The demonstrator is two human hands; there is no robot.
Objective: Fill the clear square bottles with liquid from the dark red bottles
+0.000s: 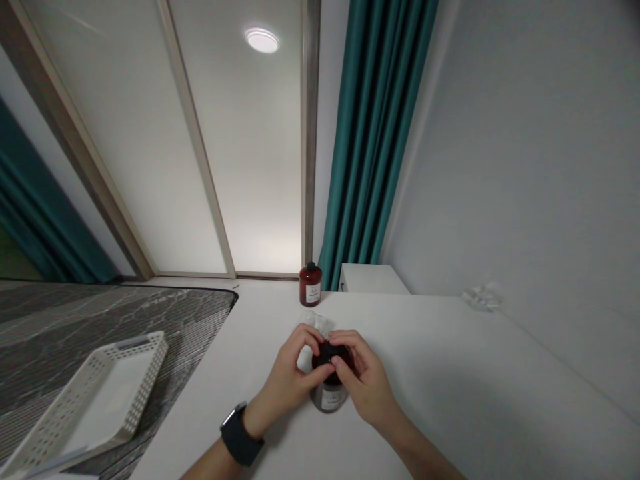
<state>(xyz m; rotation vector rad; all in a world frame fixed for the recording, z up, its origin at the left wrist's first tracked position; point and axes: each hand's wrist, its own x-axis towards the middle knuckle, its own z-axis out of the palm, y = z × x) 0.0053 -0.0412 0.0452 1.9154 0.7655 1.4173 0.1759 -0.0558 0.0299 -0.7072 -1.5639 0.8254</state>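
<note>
Reaching forward from 6 o'clock, both forearms converging. Left hand (290,377) and right hand (363,380) curling inward, fingertips meeting at 12 o'clock; left wrist wearing a dark watch (241,435).

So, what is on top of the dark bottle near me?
Both hands: left hand and right hand cover the top of the dark bottle on the white table. Fingers hide its cap.

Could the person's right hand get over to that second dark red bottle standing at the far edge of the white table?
Probably yes: the right hand is busy on the near dark bottle, but bare white table lies between it and the far dark red bottle with a label.
</note>
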